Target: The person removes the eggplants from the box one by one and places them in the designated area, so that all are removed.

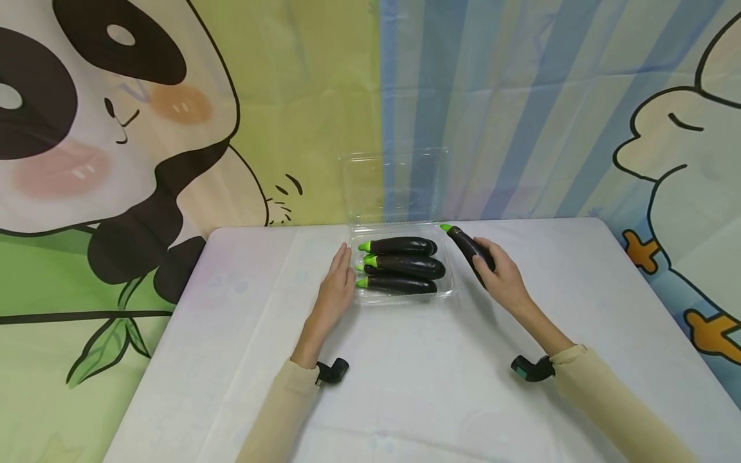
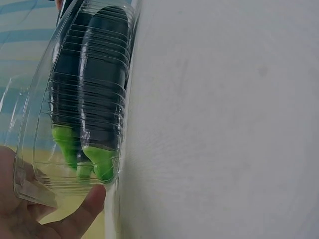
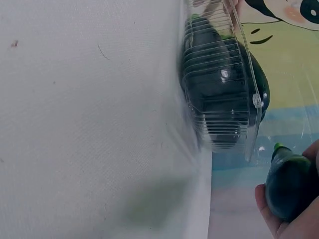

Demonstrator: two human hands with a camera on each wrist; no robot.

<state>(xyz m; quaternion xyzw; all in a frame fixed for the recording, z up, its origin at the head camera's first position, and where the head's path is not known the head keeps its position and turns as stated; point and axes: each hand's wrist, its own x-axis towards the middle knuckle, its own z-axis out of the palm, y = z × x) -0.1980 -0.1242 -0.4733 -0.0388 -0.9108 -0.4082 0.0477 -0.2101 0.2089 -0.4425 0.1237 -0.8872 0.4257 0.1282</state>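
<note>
A clear plastic clamshell box point(image 1: 449, 292) with its lid point(image 1: 393, 186) raised stands near the table's far edge. Several dark eggplants point(image 1: 405, 265) with green stems lie in it, stems to the left, one resting on top of others. My left hand point(image 1: 338, 283) lies along the box's left side, fingers straight; in the left wrist view its thumb point(image 2: 92, 201) reaches the ribbed end wall near the green stems. To the right of the box, my right hand point(image 1: 502, 273) grips another eggplant point(image 1: 463, 244) by its thick end, the green stem pointing up and left toward the box.
A white cloth covers the table point(image 1: 428, 379). Behind it hangs a printed backdrop point(image 1: 312, 96) with a panda and blue stripes, close to the raised lid. Each wrist carries a small black camera point(image 1: 332, 372).
</note>
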